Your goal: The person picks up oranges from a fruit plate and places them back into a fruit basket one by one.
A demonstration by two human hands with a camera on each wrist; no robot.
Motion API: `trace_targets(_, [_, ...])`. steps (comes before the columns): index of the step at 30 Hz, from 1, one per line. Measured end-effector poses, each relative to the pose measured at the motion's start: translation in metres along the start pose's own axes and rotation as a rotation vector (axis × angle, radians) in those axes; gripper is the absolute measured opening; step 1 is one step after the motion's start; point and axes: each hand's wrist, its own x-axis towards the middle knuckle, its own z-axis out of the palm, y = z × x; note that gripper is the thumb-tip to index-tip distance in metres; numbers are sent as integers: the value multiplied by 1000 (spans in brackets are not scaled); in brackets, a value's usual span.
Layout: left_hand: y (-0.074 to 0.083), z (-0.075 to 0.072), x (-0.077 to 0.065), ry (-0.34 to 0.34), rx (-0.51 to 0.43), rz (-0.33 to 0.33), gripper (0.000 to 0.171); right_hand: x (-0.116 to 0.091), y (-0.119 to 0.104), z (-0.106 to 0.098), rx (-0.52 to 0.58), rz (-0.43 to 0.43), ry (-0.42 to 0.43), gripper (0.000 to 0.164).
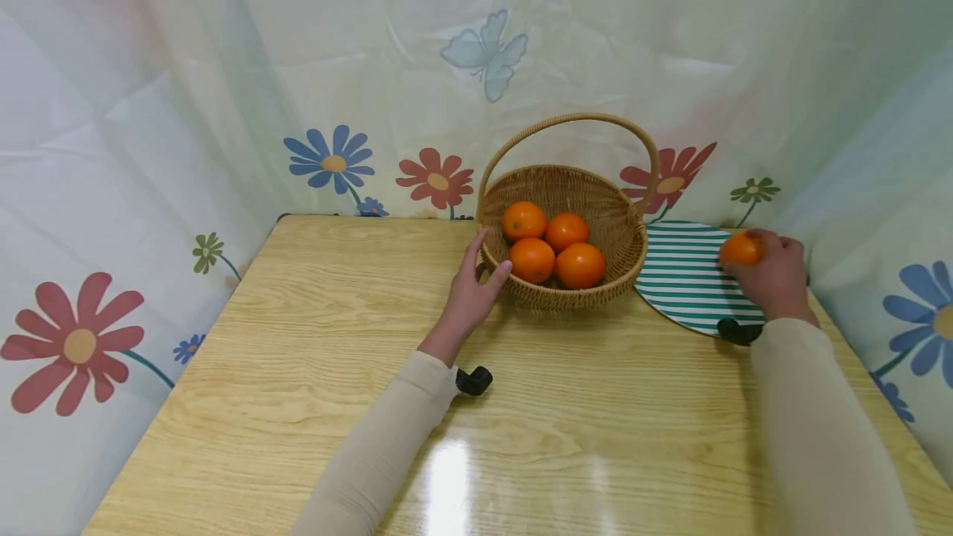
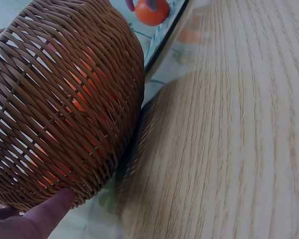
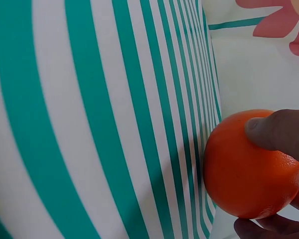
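A wicker basket [image 1: 573, 298] with a tall arched handle stands at the back of the table, and several oranges [image 1: 581, 265] lie inside it. My left hand [image 1: 471, 292] touches the basket's left side near the rim, its thumb and fingers spread; the left wrist view shows the thumb [image 2: 57, 204] against the wicker. On the right, my right hand [image 1: 778, 275] holds a single orange [image 3: 246, 167] between thumb and fingers. That orange is at the far right part of a round board [image 1: 681, 271] with green and white stripes, touching or very near its surface.
The wooden table [image 1: 596, 428] spreads out in front of the basket. A flowered curtain [image 1: 357, 64] closes off the back and both sides. The striped board's left edge lies close beside the basket.
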Motion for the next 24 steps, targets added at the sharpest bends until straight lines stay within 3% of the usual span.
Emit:
trace_targets(9, [30,-7,-14,-43,-6,-24,69,-12,-9,-2,-14,-45,-2,71])
trace_targets(18, [2,-3,-1,-16,6,13,68,-22,-19,-3,-19,-88,-22,70])
trace_targets(24, [2,-3,-2,-11,1,30,68,-29,-25,-6,-32,-172,-25,66])
